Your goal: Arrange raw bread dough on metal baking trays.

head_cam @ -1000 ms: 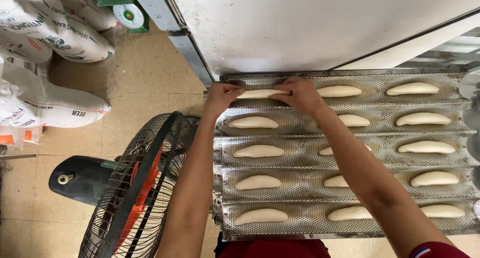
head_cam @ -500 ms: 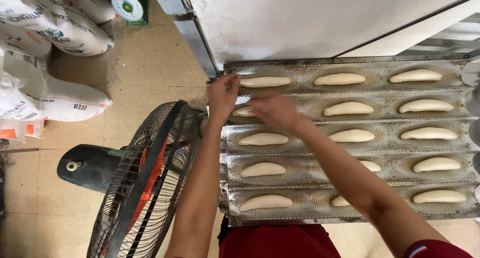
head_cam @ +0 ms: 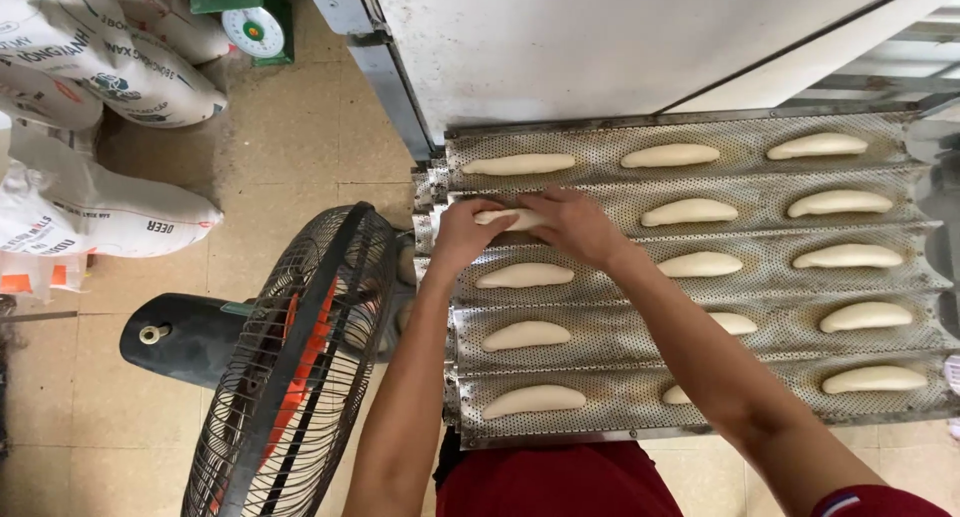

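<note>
A perforated metal baking tray (head_cam: 760,127) with several long channels holds several pale dough pieces. My left hand (head_cam: 463,234) and my right hand (head_cam: 575,225) both grip one elongated dough piece (head_cam: 508,218) at the left end of the second channel from the far edge. A stretched dough piece (head_cam: 518,164) lies in the channel just beyond it. A shorter one (head_cam: 525,275) lies in the channel nearer to me. My right forearm crosses over the tray's middle column and hides part of the dough there.
A floor fan (head_cam: 290,377) with a wire guard and orange blades stands left of the tray, close to my left arm. Stacked flour sacks (head_cam: 90,207) lie on the tiled floor at left. A green dial scale (head_cam: 250,27) sits at the far left. A white cabinet wall (head_cam: 620,37) is beyond the tray.
Both hands moved from the farthest channel's left dough piece toward me, to the second channel, and closed on the dough piece there. The far piece now lies longer.
</note>
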